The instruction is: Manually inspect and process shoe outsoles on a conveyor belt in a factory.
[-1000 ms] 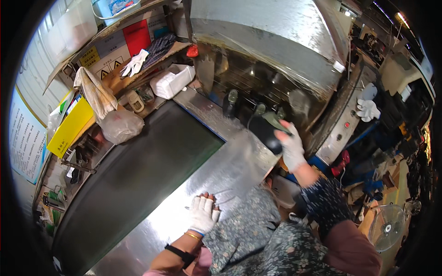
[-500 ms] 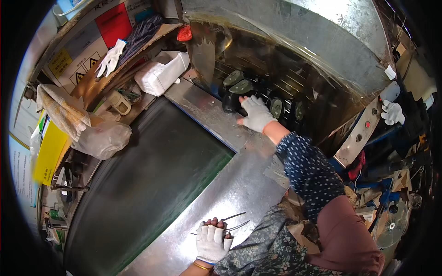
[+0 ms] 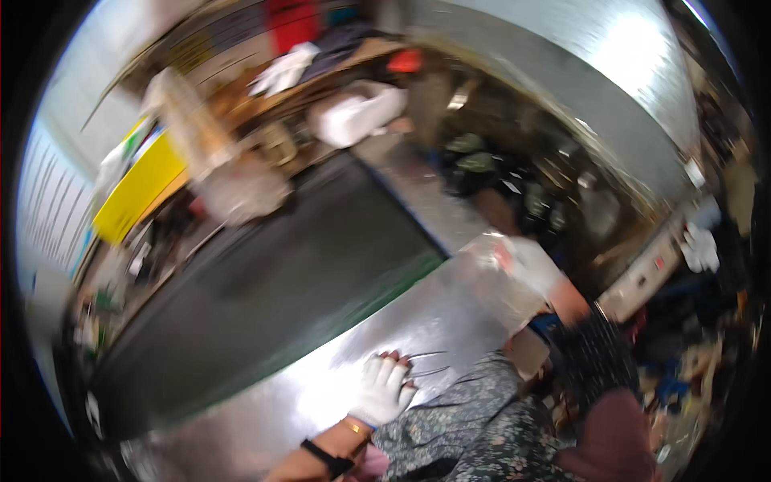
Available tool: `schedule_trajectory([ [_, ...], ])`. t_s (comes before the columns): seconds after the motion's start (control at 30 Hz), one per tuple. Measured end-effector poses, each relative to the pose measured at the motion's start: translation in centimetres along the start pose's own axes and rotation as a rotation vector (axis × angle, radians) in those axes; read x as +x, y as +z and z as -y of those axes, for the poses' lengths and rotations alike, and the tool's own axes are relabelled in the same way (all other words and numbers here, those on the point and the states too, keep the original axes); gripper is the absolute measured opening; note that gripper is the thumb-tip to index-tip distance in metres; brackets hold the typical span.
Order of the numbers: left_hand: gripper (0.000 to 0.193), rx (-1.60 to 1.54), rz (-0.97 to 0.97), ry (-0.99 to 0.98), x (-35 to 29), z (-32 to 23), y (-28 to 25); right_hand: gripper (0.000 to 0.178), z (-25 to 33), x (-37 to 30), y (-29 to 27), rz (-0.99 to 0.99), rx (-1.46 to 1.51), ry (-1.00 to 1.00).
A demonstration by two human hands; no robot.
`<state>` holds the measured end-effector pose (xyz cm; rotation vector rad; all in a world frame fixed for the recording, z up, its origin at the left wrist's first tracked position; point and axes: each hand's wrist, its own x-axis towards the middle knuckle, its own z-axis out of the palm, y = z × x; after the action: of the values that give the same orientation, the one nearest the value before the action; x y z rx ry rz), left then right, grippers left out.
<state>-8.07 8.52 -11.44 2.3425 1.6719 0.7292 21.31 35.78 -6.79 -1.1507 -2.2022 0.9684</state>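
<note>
First inspector: Your left hand [image 3: 384, 391] is lying palm-down over the metal table [image 3: 265, 418], its gloved fingers resting close together. Two thin prongs [image 3: 427, 354] are projecting rightward past the fingertips. Whether you are gripping them or merely covering them, I cannot tell.

Second inspector: And what is your right hand [image 3: 530, 265] doing?

First inspector: It is reaching over the table's far right corner, badly blurred. I cannot tell whether your fingers are standing apart or closing on anything.

Second inspector: Where are the dark pieces [image 3: 475, 163] sitting?

First inspector: They are standing in a cluster beyond your right hand, beneath the metal hood [image 3: 514, 60], and some are showing greyish-green faces. No contact is reading clearly.

Second inspector: My judgement, then: if you are reaching among them, you are working best when you are taking one at a time, supporting its body and sparing its neighbours a knock.

First inspector: Agreed. You should also be watching that your dark sleeve [image 3: 593, 353] is clearing the pieces.

Second inspector: As for the prongs, you are handling them soundly if their tips are pointing away from your floral apron [image 3: 502, 438] and your wrist is staying loose.
</note>
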Motion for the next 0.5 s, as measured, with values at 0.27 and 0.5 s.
schedule_trajectory([
  [0.27, 0.042, 0.035, -0.076, -0.016, -1.9, -1.3, -1.1, 0.021, 15.9, -24.1, 11.5, 0.041, -0.337, -0.392],
  [0.5, 0.039, 0.137, -0.215, -0.009, -3.2, -1.5, -1.4, 0.009, 16.6, -23.9, 12.7, -0.137, -0.336, -0.349],
])
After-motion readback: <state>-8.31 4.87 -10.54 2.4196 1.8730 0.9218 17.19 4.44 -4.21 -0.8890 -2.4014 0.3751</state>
